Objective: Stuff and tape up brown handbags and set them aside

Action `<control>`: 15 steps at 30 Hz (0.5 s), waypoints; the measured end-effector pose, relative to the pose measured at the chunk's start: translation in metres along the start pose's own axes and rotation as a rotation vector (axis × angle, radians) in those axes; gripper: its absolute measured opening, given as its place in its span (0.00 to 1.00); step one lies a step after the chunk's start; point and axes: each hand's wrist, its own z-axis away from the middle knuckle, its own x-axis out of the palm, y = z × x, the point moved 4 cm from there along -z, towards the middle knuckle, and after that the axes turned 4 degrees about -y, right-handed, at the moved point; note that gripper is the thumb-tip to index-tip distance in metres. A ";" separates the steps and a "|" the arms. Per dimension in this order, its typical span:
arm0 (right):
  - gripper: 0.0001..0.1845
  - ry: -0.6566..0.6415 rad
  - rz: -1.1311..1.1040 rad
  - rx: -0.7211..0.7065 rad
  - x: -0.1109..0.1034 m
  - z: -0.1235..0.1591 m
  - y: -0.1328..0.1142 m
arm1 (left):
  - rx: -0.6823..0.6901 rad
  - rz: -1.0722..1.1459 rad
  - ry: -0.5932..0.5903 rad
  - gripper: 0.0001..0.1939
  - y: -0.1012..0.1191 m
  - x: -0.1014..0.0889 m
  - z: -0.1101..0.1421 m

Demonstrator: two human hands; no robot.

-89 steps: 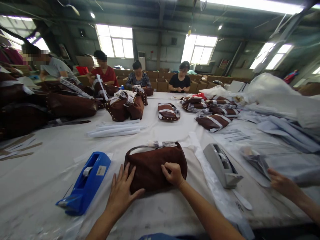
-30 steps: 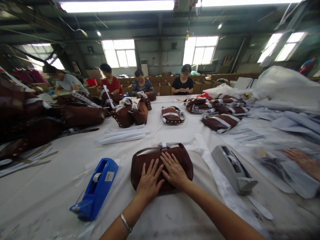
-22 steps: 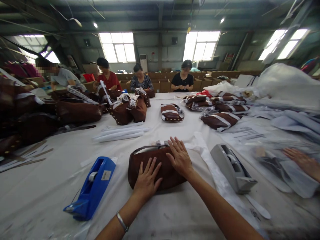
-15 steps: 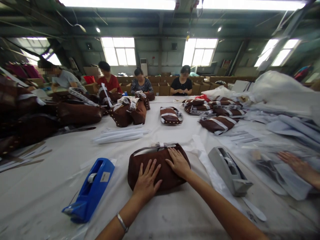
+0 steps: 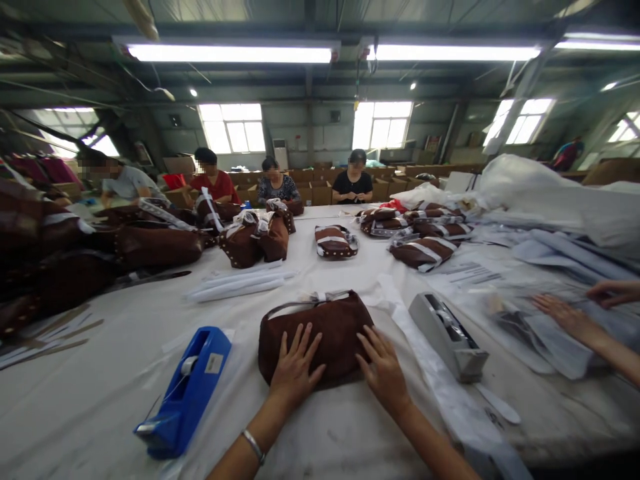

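Wksp table [image 5: 125, 373], L hand [image 5: 293, 367] + R hand [image 5: 384, 373] flat, fingers spread, on brown bag [image 5: 320, 337].

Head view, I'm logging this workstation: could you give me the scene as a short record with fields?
surface: white cloth
nearest bag: brown, lying on the cloth
left hand: on the bag, fingers spread
right hand: fingers at the bag's right end
left of bag: blue tape dispenser
right of bag: grey tape dispenser
beyond: more brown bags, some with white bands
far side: four people
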 end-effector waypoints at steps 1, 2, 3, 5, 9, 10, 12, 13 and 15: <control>0.29 0.067 -0.107 0.175 -0.005 0.010 0.010 | -0.004 0.013 -0.003 0.38 0.000 0.000 0.000; 0.36 0.099 -0.262 0.370 -0.007 0.020 0.019 | -0.009 0.026 -0.008 0.38 0.000 0.000 -0.001; 0.42 0.093 -0.444 0.552 -0.004 0.028 0.025 | -0.014 0.037 -0.014 0.38 -0.001 0.000 -0.001; 0.48 0.024 -0.780 0.802 0.005 0.035 0.028 | -0.023 0.050 -0.023 0.37 -0.001 -0.001 -0.001; 0.43 -0.052 -0.957 0.889 0.008 0.021 0.022 | -0.016 0.053 -0.036 0.35 -0.002 -0.002 -0.001; 0.40 -0.072 -0.957 0.890 0.006 0.017 0.022 | -0.014 0.054 -0.039 0.35 -0.003 -0.002 -0.001; 0.33 -0.127 -0.950 0.883 0.003 0.009 0.021 | -0.014 0.062 -0.044 0.34 -0.004 -0.003 -0.001; 0.30 -0.153 -0.945 0.879 0.002 0.006 0.021 | -0.014 0.068 -0.047 0.34 -0.004 -0.003 -0.001; 0.28 -0.183 -0.937 0.872 0.000 0.001 0.020 | -0.015 0.081 -0.053 0.33 -0.005 -0.003 -0.002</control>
